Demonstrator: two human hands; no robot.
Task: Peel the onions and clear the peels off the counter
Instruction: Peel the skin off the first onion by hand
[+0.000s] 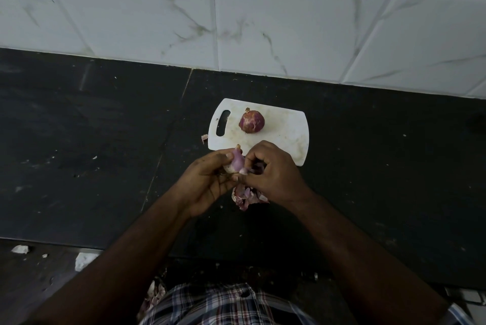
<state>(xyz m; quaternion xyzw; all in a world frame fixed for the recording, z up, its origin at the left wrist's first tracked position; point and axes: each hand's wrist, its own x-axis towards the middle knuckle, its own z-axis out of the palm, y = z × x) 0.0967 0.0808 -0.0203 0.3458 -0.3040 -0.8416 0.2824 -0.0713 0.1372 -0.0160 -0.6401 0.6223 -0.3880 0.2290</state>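
Floor scraps: near your checked shirt (pixel 226 306), a few pale bits that look like onion skin (pixel 155 295) lie below the counter edge; the view is too dark there to be sure.
Peel pile: loose purple peels (pixel 248 198) sit heaped on the black counter (pixel 92 140), just under your wrists.
Left hand: your left hand (pixel 207 180) is curled around a small red onion (pixel 236 163), cradling it from the left with its tip pointing up and away from you.
Right hand: your right hand (pixel 273 169) is pinched closed on a flap of skin at the onion's right side, fingers touching the bulb.
Step in hand: you are peeling this onion; pale purple flesh shows on top, so the job looks well along but not finished.
Next move: draw that flap down and off, turn the bulb to check for leftover skin, then drop the strip on the pile.
Cutting board: the white cutting board (pixel 286 138) lies just beyond your hands, with a second red onion (pixel 251 121) resting on it, apart from your fingers.
Stray peel: one scrap (pixel 204 138) lies on the counter beside the board's handle end.
Left to do: gather every peel off the counter afterwards.
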